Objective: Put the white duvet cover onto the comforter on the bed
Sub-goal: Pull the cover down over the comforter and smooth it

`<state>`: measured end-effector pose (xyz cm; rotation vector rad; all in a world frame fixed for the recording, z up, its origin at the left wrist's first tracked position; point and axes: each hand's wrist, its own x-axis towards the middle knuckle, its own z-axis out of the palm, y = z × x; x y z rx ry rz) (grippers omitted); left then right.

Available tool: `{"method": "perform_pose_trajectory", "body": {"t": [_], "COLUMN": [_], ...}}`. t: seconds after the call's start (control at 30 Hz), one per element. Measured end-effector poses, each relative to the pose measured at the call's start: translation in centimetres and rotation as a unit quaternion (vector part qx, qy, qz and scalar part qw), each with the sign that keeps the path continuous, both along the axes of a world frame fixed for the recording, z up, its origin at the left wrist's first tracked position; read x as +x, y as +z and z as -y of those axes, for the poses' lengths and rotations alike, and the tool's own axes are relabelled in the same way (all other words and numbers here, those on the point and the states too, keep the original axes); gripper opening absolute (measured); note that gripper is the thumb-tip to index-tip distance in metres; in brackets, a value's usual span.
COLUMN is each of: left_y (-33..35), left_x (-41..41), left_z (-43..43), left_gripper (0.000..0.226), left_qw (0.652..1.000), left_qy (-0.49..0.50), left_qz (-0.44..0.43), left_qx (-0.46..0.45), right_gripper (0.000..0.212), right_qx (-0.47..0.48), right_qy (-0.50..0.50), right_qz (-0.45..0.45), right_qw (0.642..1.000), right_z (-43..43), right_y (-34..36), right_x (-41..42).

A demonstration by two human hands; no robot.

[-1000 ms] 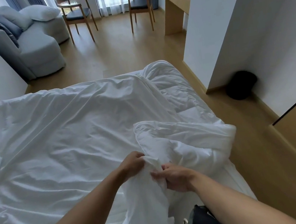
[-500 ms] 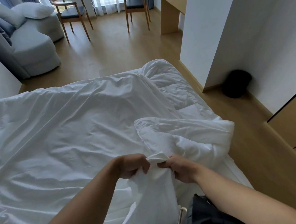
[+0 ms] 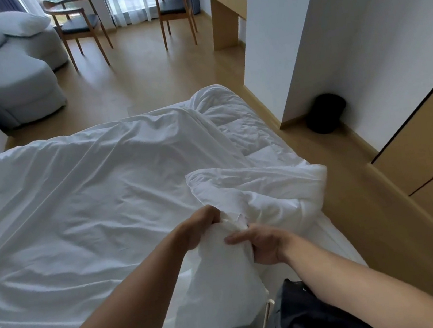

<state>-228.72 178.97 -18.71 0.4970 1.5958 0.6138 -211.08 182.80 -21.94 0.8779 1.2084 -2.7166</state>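
Clutching a raised bunch of the white duvet cover (image 3: 226,272) in the left hand (image 3: 205,226), fist closed on the cloth. Pinching the same bunch with the right hand (image 3: 265,245), fingers (image 3: 237,238) clamped on it, just beside the left. Spreading rumpled across the bed (image 3: 340,240) beyond that. Showing quilted comforter (image 3: 247,136) along the right edge, folded back near the hands; hard to tell where cover meets comforter there.

The duvet cover (image 3: 76,212) lies over the bed's (image 3: 337,238) left and middle, the comforter (image 3: 266,184) bunched along its right edge. My left hand (image 3: 202,227) and right hand (image 3: 264,243) meet by the near right corner.
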Motion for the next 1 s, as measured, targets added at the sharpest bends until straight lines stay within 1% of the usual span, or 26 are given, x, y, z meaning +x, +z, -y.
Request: {"method": "perform_pose_trajectory", "body": {"t": [0.03, 0.1, 0.17, 0.23, 0.3, 0.33, 0.43, 0.5, 0.53, 0.6, 0.67, 0.73, 0.8, 0.83, 0.9, 0.97, 1.0], "left_y": [0.1, 0.1, 0.1, 0.1, 0.2, 0.2, 0.5, 0.9, 1.0, 0.9, 0.4, -0.4, -0.9, -0.9, -0.6, -0.5, -0.5], "left_x": [-0.3, -1.2, -1.8, -2.0, -2.1, -2.0, -1.7, -1.5, -1.5, -1.7, -1.7, -1.1, -0.8, -0.8, -1.2, -1.6, -1.8], "left_z": [0.1, 0.6, 1.0, 1.5, 1.8, 1.9, 1.8, 1.5, 1.4, 1.2, 1.4, 1.8, 1.9, 1.9, 1.8, 2.1, 2.3], "left_gripper": [0.006, 0.025, 0.044, 0.054, 0.055, 0.05, 0.034, 0.025, 0.022, 0.026, 0.028, 0.022, 0.014, 0.014, 0.019, 0.035, 0.043], "left_qw": [1.0, 0.996, 0.985, 0.974, 0.965, 0.961, 0.952, 0.956, 0.962, 0.975, 0.983, 0.987, 0.985, 0.984, 0.988, 0.984, 0.977], "left_qy": [-0.009, -0.054, -0.126, -0.182, -0.218, -0.237, -0.283, -0.28, -0.26, -0.208, -0.167, -0.12, -0.09, -0.084, -0.091, -0.135, -0.161], "left_qz": [0.002, 0.016, 0.045, 0.079, 0.107, 0.117, 0.103, 0.08, 0.075, 0.072, 0.056, 0.036, 0.022, 0.024, 0.048, 0.106, 0.14], "left_qx": [-0.013, -0.063, -0.107, -0.112, -0.098, -0.086, -0.058, -0.04, -0.025, 0.01, 0.054, 0.104, 0.146, 0.153, 0.12, 0.048, 0.019], "right_gripper": [0.046, 0.052, 0.055, 0.057, 0.054, 0.053, 0.064, 0.072, 0.076, 0.084, 0.078, 0.068, 0.064, 0.063, 0.063, 0.065, 0.063], "right_qx": [0.01, 0.014, 0.016, 0.014, 0.017, 0.02, 0.033, 0.025, 0.01, -0.023, -0.039, -0.033, -0.023, -0.018, -0.001, 0.021, 0.037], "right_qy": [-0.015, -0.05, -0.071, -0.075, -0.083, -0.096, -0.142, -0.156, -0.152, -0.1, -0.027, 0.009, -0.016, -0.037, -0.07, -0.096, -0.103], "right_qz": [0.006, 0.028, 0.05, 0.058, 0.063, 0.071, 0.12, 0.134, 0.131, 0.11, 0.074, 0.045, 0.039, 0.044, 0.063, 0.078, 0.078], "right_qw": [1.0, 0.998, 0.996, 0.995, 0.994, 0.993, 0.982, 0.978, 0.98, 0.989, 0.996, 0.998, 0.999, 0.998, 0.996, 0.992, 0.991], "right_z": [0.0, 0.1, 0.3, 0.4, 0.4, 0.4, 0.4, 0.5, 0.6, 0.7, 1.1, 1.2, 1.2, 1.1, 0.9, 0.9, 0.9], "right_y": [-0.2, -0.8, -1.3, -1.6, -1.6, -1.7, -1.7, -1.7, -1.7, -1.4, -0.9, -0.8, -0.9, -1.0, -1.2, -1.5, -1.6], "right_x": [0.0, 0.2, 0.5, 0.6, 0.7, 0.6, 0.2, 0.0, 0.2, 0.8, 1.1, 1.1, 0.9, 0.9, 0.8, 0.8, 0.8]}}
